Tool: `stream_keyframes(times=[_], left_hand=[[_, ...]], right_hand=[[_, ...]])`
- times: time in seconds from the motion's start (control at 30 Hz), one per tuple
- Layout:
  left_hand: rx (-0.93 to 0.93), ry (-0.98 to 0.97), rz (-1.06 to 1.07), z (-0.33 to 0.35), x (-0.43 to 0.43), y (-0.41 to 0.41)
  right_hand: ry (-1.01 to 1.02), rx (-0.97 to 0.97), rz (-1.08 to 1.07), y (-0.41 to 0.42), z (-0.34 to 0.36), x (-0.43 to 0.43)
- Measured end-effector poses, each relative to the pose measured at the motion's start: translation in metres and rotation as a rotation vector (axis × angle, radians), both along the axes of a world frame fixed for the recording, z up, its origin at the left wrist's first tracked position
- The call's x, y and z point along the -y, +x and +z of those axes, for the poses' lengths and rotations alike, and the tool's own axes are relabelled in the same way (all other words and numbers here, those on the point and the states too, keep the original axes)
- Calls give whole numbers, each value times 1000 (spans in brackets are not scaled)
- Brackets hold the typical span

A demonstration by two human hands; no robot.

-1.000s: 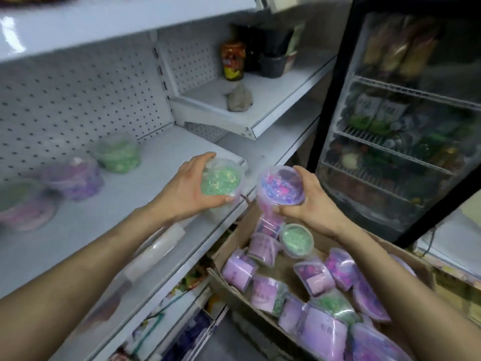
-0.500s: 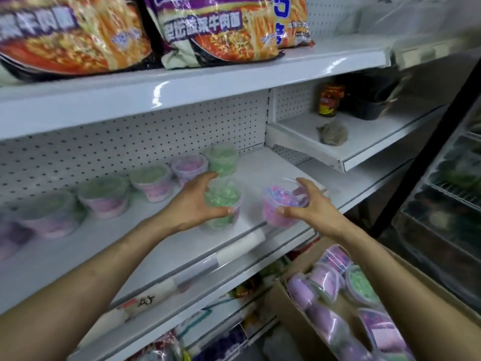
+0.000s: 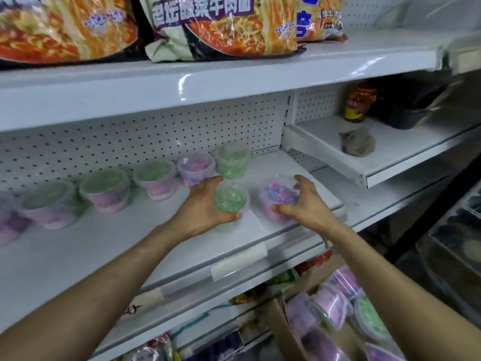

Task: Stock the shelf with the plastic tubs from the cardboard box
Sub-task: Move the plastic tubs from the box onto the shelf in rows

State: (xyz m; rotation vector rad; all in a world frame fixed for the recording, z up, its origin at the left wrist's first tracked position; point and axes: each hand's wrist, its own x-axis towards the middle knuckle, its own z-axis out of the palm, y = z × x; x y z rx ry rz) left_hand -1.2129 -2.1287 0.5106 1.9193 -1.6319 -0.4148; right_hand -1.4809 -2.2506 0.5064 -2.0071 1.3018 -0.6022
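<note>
Green tub [image 3: 230, 200] left grip [image 3: 203, 207]; pink tub [image 3: 278, 195] right grip [image 3: 307, 204]

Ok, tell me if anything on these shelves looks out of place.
A grey crumpled lump lies loose on the right shelf in front of a jar: more like a rag than stock. The green tub and pink tub being held look intact; the row behind stands upright.

Soft, even light; I see glare on the shelf lip [image 3: 182, 80] above the left hand [image 3: 203, 208], blur far left of it.
</note>
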Motion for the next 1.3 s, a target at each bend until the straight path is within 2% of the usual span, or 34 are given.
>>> stream_keyframes(times=[0.37, 0.5, 0.9, 1.13, 1.3], left_hand=[[-75, 30, 123, -31, 16, -12], [16, 59, 152, -32, 16, -16], [55, -49, 170, -12, 38, -30], [52, -56, 214, -15, 35, -31], [58, -75, 241, -13, 34, -27]], right_hand=[[5, -27, 119, -13, -18, 34], [-29, -23, 157, -6, -15, 44], [-55, 84, 104, 36, 2, 131], [-26, 6, 90, 72, -4, 176], [-13, 20, 82, 92, -7, 191]])
